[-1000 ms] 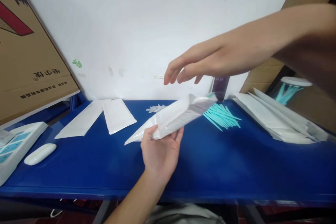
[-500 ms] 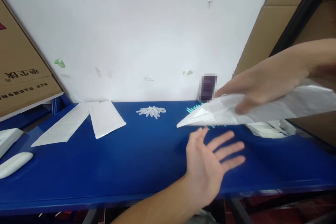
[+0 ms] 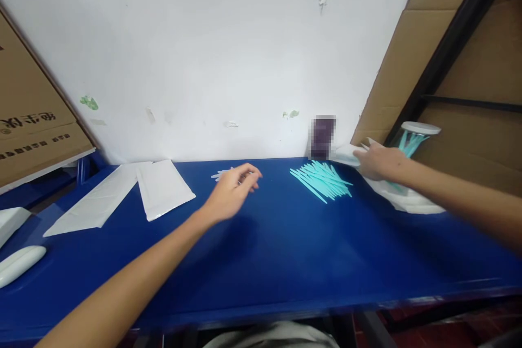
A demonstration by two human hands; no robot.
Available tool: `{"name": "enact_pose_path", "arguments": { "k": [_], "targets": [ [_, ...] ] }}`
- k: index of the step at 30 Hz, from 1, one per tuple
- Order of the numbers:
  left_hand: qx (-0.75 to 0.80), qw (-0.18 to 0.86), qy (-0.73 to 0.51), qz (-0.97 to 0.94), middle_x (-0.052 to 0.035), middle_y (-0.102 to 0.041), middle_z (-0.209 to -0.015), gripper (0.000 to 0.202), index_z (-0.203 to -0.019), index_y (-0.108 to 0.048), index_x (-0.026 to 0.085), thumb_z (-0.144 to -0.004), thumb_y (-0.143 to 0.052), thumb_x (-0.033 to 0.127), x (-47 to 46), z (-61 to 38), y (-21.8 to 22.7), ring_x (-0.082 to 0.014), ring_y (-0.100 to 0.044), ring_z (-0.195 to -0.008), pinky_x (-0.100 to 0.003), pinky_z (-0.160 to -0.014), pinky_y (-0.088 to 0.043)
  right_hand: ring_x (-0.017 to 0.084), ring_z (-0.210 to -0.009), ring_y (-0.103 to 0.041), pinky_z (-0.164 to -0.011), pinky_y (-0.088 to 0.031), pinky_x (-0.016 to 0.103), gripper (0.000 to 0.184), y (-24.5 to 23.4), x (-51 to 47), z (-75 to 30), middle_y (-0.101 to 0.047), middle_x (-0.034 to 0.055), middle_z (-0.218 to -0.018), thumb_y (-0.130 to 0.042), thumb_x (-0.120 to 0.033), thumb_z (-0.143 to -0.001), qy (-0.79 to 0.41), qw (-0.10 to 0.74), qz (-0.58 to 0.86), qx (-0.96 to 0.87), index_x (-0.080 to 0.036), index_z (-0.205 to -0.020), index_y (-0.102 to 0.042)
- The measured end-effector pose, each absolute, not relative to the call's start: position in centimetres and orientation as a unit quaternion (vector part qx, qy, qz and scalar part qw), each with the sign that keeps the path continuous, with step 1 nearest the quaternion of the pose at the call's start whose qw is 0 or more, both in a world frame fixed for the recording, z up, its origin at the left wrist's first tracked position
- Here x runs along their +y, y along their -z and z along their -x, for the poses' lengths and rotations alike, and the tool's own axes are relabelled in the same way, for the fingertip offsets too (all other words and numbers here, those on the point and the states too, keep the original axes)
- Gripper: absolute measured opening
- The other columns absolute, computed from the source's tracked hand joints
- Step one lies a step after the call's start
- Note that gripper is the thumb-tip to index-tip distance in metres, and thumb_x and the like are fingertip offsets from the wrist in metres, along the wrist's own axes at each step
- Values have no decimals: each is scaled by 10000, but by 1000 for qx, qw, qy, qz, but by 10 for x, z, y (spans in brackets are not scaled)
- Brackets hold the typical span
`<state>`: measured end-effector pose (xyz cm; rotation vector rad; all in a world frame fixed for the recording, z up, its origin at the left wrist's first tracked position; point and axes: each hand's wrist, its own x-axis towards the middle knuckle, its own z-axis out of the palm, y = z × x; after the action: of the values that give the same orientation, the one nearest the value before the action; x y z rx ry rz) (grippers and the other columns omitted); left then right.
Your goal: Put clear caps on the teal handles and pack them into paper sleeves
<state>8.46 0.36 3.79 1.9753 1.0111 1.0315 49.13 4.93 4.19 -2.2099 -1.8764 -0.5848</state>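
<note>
My left hand (image 3: 231, 191) reaches to the back of the blue table (image 3: 261, 250). Its fingers are curled together over a small heap of white plastic pieces (image 3: 220, 175); what they pinch is hidden. My right hand (image 3: 378, 162) lies at the right on a stack of white bags (image 3: 411, 202), fingers closed on the top white bag (image 3: 346, 153) near the wall. Between my hands lies a fan of several teal sticks (image 3: 323, 179).
Two flat white pouches (image 3: 163, 189) (image 3: 95, 204) lie at the back left. A white oval device (image 3: 18, 263) and a white box (image 3: 10, 220) sit at the left edge. Cardboard (image 3: 36, 119) leans left, more cardboard (image 3: 468, 54) right. A clear container of teal sticks (image 3: 411, 138) stands behind the stack.
My right hand carried the white bag from mid-air down onto the stack at the right. My left hand swung from below the bag to the heap of white pieces.
</note>
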Motion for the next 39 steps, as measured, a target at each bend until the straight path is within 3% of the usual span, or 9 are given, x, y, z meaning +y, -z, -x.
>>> {"name": "enact_pose_path", "arguments": {
  "k": [3,8,11,14,20,25,29,35,39],
  "targets": [
    [483,61,-327,-810,-81,-711,-926,289,-964,-679,212,-939,-472,411,41,-48,-29,-273,-637,-863,-367,-767,-447,359,-891,-655,-710,-431,472,314,-19,40,-477,-613,309,-1126,-603,-346,-861,145,15,767,-625,-130,-1068,-699],
    [598,-91,-227,-763,-134,-680,-1088,393,-1042,-649,189,-984,-342,426,71,15,-12,-328,-598,-1037,-400,-825,-442,460,-994,-630,-806,-442,593,627,-26,41,-473,-601,294,-1207,-639,-670,-763,83,-35,798,-596,-157,-1119,-696],
    [633,-111,-231,-731,-142,-670,-1116,436,-1080,-640,180,-1001,-293,431,72,36,-6,-337,-585,-1067,-419,-848,-446,447,-1074,-595,-852,-401,596,626,-41,41,-472,-593,282,-1253,-483,-703,-865,107,7,801,-589,-176,-1128,-697],
    [654,-103,-224,-715,-162,-663,-1129,480,-1122,-640,169,-1009,-261,443,68,42,-4,-361,-581,-1078,-455,-856,-458,436,-1151,-544,-898,-360,618,560,-44,37,-460,-593,278,-1253,-351,-557,-966,151,42,768,-621,-147,-1209,-645],
    [729,-96,-80,-673,-250,-451,-1452,558,-1445,-479,160,-981,-294,407,68,50,5,-456,-424,-1329,-643,-1018,-370,354,-1085,-554,-864,-421,518,440,-20,41,-425,-620,163,-1137,-373,-524,-941,47,194,676,-710,-208,-1073,-648],
    [729,-36,-22,-683,-231,-413,-1491,577,-1511,-397,196,-949,-299,289,72,67,4,-422,-504,-1289,-604,-1008,-421,242,-877,-570,-752,-421,352,289,-13,45,-419,-622,83,-943,-423,-482,-917,36,273,646,-712,-218,-862,-528],
    [720,-20,0,-694,-212,-454,-1476,663,-1524,-387,204,-860,-396,205,78,85,1,-410,-541,-1259,-584,-989,-453,241,-833,-595,-717,-388,344,338,-9,36,-421,-650,79,-928,-388,-515,-933,35,207,673,-709,-226,-877,-554],
    [690,-90,-40,-717,-215,-510,-1441,582,-1394,-567,164,-832,-417,167,76,78,-8,-399,-505,-1313,-576,-1009,-427,297,-768,-644,-879,-372,461,465,-6,25,-416,-634,36,-623,-403,-593,-914,29,138,708,-692,-202,-980,-646],
    [653,-89,-163,-735,-118,-737,-1026,466,-1220,-681,168,-902,-351,252,62,41,-21,-323,-685,-982,-553,-1035,-372,347,-939,-667,-818,-432,411,700,-7,20,-409,-726,177,-920,-403,-719,-883,15,97,713,-695,-122,-1163,-637]
  ]
}}
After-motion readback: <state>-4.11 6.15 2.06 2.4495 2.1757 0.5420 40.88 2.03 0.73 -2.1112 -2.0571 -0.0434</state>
